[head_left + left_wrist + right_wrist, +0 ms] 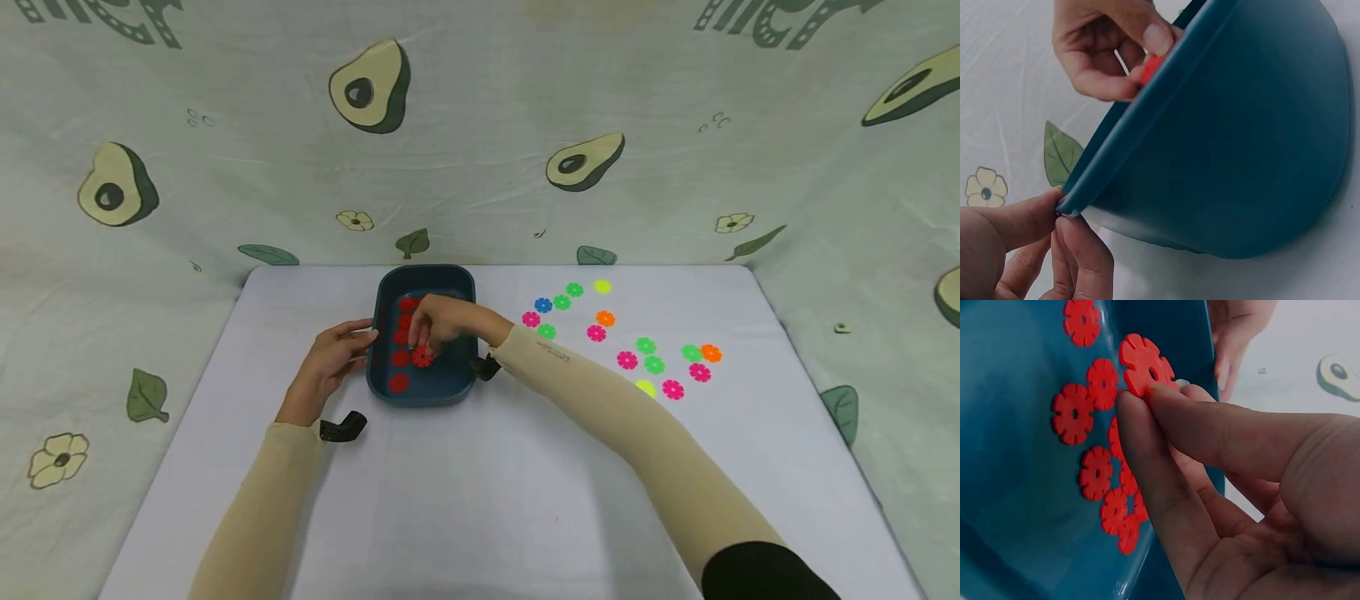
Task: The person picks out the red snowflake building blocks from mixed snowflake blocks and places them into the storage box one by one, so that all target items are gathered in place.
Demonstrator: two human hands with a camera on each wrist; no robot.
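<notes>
A dark blue plastic basin (450, 385) stands on the white table. Its rim is pinched at the left side between the thumb and fingers of my left hand (330, 362). Over the inside of the basin, my right hand (448, 320) holds a red notched disc (1147, 365) between thumb and index finger. Several more red notched discs (1074, 414) lie flat on the basin floor, mostly along its left side. In the left wrist view the basin wall hides those discs, and only part of the held red disc (1152, 69) shows above the rim.
Notched discs lie scattered on the table right of the basin: green (647, 345), pink (627, 360), orange (605, 318), yellow (602, 287) and blue (543, 305). My right forearm partly covers a yellow one. An avocado-print cloth (480, 192) hangs behind the table (480, 500).
</notes>
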